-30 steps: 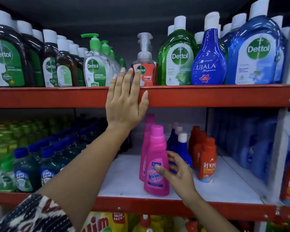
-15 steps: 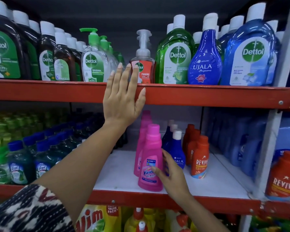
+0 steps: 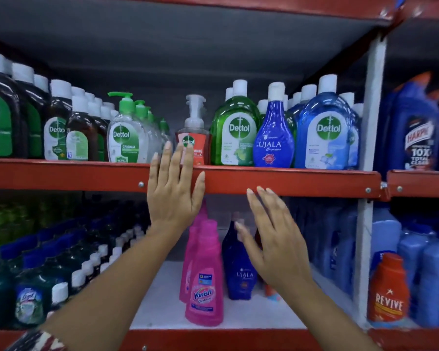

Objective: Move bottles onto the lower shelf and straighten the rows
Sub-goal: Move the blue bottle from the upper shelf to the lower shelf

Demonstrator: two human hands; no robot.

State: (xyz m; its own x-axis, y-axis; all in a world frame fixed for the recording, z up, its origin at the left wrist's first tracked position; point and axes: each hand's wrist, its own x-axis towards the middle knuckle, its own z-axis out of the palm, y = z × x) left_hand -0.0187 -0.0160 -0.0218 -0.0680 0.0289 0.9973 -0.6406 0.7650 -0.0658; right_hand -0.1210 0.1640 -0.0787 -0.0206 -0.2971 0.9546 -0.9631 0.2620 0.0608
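Observation:
My left hand (image 3: 174,191) lies flat and open against the red front edge of the upper shelf (image 3: 289,181), below a red Dettol pump bottle (image 3: 194,143). My right hand (image 3: 274,239) is raised in the air with fingers spread, empty, in front of the lower shelf (image 3: 238,312). A blue Ujala bottle (image 3: 274,138) stands on the upper shelf between a green Dettol bottle (image 3: 235,133) and a light blue Dettol bottle (image 3: 325,133). On the lower shelf stand pink Vanish bottles (image 3: 205,279) and dark blue Ujala bottles (image 3: 238,272), partly hidden by my right hand.
Brown Dettol bottles (image 3: 58,127) and green pump bottles (image 3: 127,138) fill the upper shelf's left. Rows of Lizol bottles (image 3: 31,300) crowd the lower left. A white upright post (image 3: 365,224) divides off the right bay, with a Harpic bottle (image 3: 418,138) and an orange Revive bottle (image 3: 388,292).
My right hand has let go of the front pink Vanish bottle and risen, open, toward the upper shelf edge. The view has tilted upward. My left hand stays on the shelf edge.

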